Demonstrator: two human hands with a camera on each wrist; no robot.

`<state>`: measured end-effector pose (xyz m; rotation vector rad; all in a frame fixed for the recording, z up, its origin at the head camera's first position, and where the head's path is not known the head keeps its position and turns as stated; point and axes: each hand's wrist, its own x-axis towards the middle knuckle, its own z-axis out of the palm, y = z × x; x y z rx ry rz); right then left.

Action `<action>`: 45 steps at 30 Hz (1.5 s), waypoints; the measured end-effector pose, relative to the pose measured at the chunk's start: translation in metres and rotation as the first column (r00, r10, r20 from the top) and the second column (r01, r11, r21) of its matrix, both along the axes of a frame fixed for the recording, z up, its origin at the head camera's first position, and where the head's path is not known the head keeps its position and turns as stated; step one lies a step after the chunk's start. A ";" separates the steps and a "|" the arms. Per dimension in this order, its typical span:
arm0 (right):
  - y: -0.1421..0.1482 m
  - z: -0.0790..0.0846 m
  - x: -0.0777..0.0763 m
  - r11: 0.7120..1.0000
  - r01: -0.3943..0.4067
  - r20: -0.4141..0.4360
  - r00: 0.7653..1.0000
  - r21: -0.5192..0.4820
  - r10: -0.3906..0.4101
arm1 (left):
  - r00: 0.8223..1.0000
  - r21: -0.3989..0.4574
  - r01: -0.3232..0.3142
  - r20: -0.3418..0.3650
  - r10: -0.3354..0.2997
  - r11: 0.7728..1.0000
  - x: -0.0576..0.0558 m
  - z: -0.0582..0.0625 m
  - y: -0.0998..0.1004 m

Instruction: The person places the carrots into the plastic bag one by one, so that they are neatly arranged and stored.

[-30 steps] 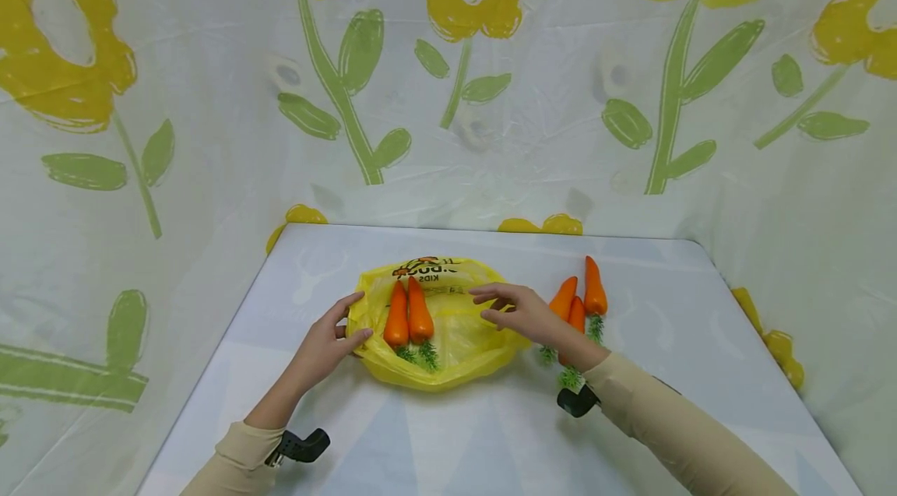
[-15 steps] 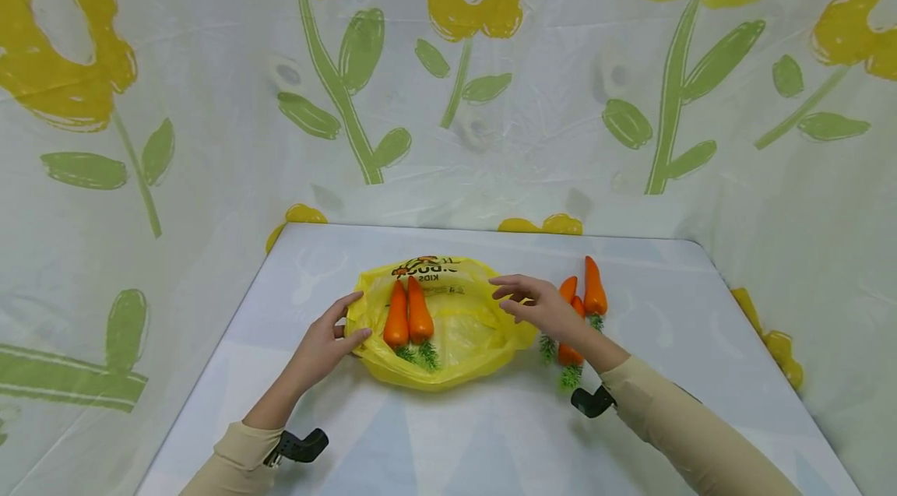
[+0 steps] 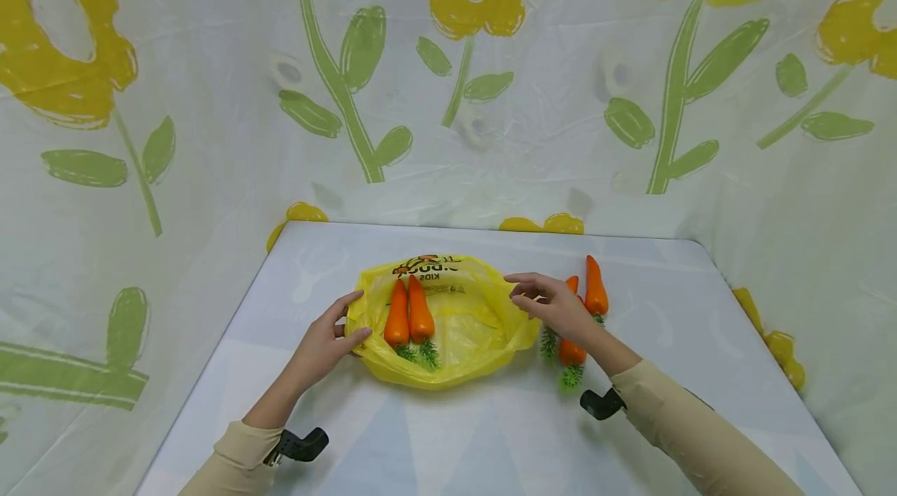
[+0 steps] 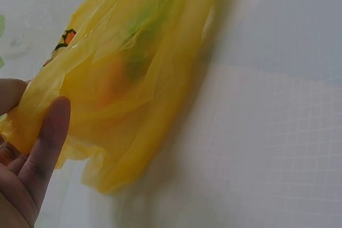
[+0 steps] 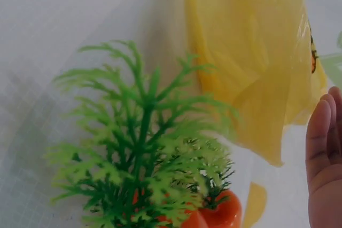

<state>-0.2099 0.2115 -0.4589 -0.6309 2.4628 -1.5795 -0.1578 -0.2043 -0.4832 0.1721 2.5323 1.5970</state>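
A yellow plastic bag (image 3: 469,328) lies spread with its mouth facing up. Inside, toward its left, two toy carrots (image 3: 420,317) lie side by side, green tops toward the person. My left hand (image 3: 328,344) pinches the bag's left rim; in the left wrist view the thumb and fingers of that hand (image 4: 37,169) hold the thin plastic between them. Just past the bag's right rim, my right hand (image 3: 561,311) hovers with loosely bent fingers and holds nothing. It partly covers several loose carrots (image 3: 573,353). Their leafy green tops (image 5: 144,132) fill the right wrist view's foreground.
One loose carrot (image 3: 596,290) lies farther back, to the right of the others. The pale table (image 3: 448,445) has its far edge against a hanging sheet (image 3: 561,130) printed with yellow flowers.
My right hand has moved right, from over the bag's mouth to beyond its rim, above the loose carrots. The bag's right side has spread slightly rightward. My left hand keeps its place.
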 end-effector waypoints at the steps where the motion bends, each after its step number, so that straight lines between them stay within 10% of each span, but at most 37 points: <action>1: 0.001 0.000 0.000 1.000 0.003 -0.001 1.000 0.000 -0.003 | 1.000 0.003 0.002 -0.002 -0.002 1.000 0.000 0.000 0.000; 45: 0.076 -0.016 -0.009 0.950 0.226 -0.097 0.973 0.217 -0.209 | 1.000 -0.005 -0.004 0.012 0.005 1.000 0.002 0.002 0.000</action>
